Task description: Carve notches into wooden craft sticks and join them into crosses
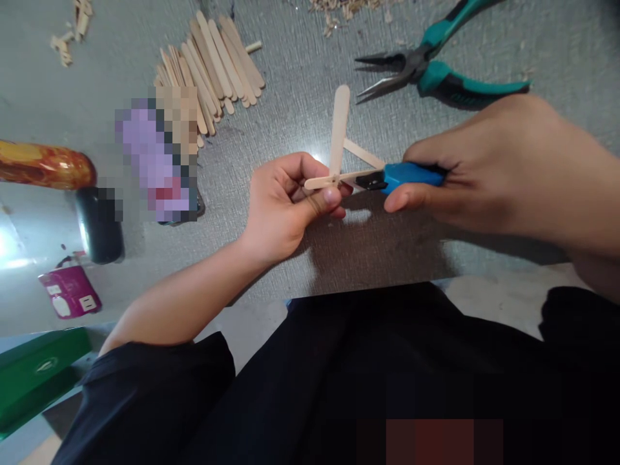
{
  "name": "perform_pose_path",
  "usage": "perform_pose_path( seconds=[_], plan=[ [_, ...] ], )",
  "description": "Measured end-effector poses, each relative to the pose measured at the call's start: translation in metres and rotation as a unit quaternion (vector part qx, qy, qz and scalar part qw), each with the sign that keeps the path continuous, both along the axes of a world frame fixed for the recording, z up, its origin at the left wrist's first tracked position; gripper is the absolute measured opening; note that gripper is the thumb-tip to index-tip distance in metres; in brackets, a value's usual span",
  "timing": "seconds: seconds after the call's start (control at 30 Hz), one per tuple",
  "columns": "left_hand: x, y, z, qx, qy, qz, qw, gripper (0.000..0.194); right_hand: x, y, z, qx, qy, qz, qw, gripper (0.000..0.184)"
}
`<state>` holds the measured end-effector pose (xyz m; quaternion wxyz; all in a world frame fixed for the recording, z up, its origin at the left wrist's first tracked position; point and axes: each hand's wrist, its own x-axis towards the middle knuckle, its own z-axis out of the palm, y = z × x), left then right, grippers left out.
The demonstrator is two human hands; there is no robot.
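Wooden sticks [340, 123] pinched in my left fingers [332, 196]; my right fingers [401, 198] clamped round blue tool [411, 174], tip beside sticks.

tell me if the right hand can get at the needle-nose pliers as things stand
Probably not straight away: the right hand is wrapped around a blue-handled tool. Otherwise the way looks free: the needle-nose pliers lie close by on the table with nothing covering them.

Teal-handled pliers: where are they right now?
In the head view, the teal-handled pliers lie at the upper right on the table, just beyond the right hand, tips pointing left.
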<state>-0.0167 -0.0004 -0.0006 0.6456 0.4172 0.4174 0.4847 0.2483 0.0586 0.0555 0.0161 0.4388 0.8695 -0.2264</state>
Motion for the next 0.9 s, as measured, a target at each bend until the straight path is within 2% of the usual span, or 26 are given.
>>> perform_pose_path(
  seconds=[0.2,0.63,0.77,0.9],
  plan=[
    [0.0007,-0.0004,0.0010,-0.030,0.029,0.003,0.999,0.065,-0.0012,-0.0004,-0.0012,-0.001,0.033,0.007,0.999,0.100],
    [-0.0009,0.0004,-0.0017,-0.031,0.035,-0.005,0.999,0.065,0.0004,-0.0020,-0.0025,-0.001,0.024,0.000,1.000,0.097],
    [-0.0028,0.0008,-0.0036,-0.023,0.030,-0.011,0.999,0.060,0.0006,-0.0004,-0.0013,-0.013,0.012,0.007,1.000,0.099],
    [-0.0066,0.0025,-0.0051,-0.008,0.017,-0.050,0.999,0.048,0.0016,-0.0003,-0.0032,-0.041,-0.025,0.006,0.999,0.096]
  ],
)
